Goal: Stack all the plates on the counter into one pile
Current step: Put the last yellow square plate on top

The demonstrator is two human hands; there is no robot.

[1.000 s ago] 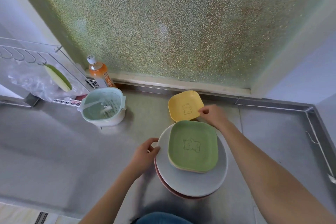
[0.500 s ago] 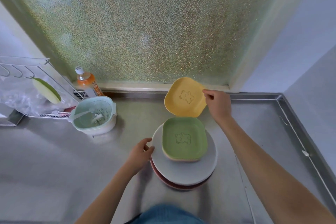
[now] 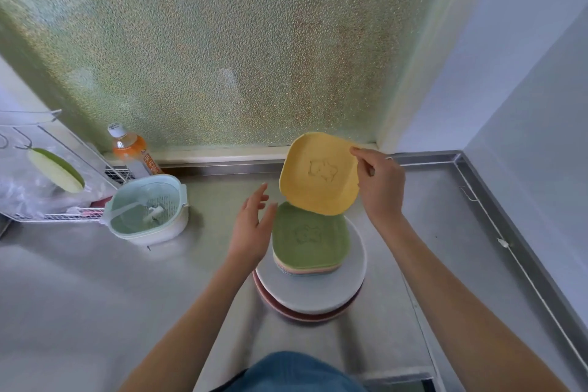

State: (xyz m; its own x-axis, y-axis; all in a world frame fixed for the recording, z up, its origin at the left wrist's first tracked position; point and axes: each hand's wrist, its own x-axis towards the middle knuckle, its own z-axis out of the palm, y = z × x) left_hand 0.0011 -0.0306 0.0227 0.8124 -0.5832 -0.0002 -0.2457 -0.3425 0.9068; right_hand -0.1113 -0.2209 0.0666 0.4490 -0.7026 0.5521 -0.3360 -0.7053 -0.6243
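Plates are what I am piling up, and almost all of them sit in one pile on the steel counter. I will go from the big things to the small ones. At the bottom is a dark red round plate. On it lies a wide white round plate. On that sit thin square plates, with the green plate on top.

The yellow plate is the last one. It is up in the air, tilted, just over the far edge of the green one. My right hand pinches its far right corner, thumb on top. So the plate hangs out to the left of that pinch, with nothing under it. My left hand is spread wide and holds nothing, just beside the pile's left side.

What could go wrong? I think a corner pinch is weak, so the plate could swing or slip and fall. If it lands crooked, I think it could slide off. My left hand could also bump the small squares and push them sideways.

Off to the left are a pale green strainer bowl and an orange bottle, well apart from the pile.
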